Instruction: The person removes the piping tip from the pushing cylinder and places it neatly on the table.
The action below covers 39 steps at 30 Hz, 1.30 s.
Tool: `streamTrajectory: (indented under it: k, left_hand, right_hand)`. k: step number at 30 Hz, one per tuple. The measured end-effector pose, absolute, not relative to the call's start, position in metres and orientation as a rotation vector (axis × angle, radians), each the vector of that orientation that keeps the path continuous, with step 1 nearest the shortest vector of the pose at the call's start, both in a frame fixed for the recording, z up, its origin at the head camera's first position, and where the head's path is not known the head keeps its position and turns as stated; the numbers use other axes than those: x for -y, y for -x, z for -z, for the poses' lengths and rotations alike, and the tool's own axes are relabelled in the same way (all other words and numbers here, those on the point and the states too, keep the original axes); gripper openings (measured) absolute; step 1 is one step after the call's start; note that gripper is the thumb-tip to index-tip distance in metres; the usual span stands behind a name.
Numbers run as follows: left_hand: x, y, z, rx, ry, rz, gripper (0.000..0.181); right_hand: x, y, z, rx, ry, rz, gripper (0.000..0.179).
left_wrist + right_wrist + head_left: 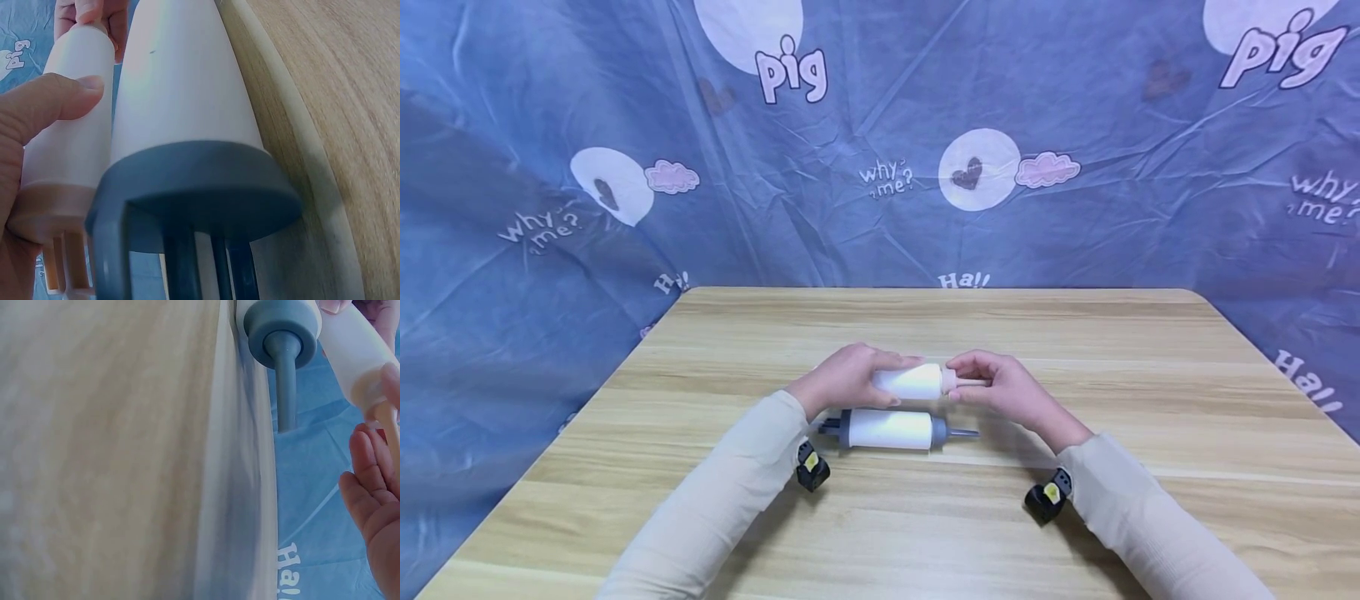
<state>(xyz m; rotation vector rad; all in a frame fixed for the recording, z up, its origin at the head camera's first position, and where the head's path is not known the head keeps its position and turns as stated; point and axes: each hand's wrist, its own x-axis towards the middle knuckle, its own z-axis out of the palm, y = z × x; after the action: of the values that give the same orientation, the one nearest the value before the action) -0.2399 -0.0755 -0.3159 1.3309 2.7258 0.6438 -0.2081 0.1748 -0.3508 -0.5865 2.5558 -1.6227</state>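
Left hand gripped the peach-trimmed white cylinder around its body; right hand held its nozzle end in thumb and fingers. Cylinder was just beyond the grey-trimmed one, roughly parallel. Couldn't tell if it touched the desk.

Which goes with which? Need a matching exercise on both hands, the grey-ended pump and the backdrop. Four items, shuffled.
Things
1. left hand
2. right hand
3. grey-ended pump
4. backdrop

Place, colour or state
A. lies on the table, held by neither hand
B. is at the peach nozzle
C. is blue with pale lettering
D. grips the white body of the peach-ended pump

Pairs: 1-D, 2-B, 3-A, 4-C
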Motion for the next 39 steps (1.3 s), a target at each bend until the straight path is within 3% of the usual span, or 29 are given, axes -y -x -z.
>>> streamTrajectory:
  k: [39]
  left_hand:
    - [0.0747,0.2366,0.3173,-2.729,-1.311,-0.626,0.061]
  right_hand:
    - [-0.1772,0.2102,0.3544,-2.442,0.597,1.563,0.042]
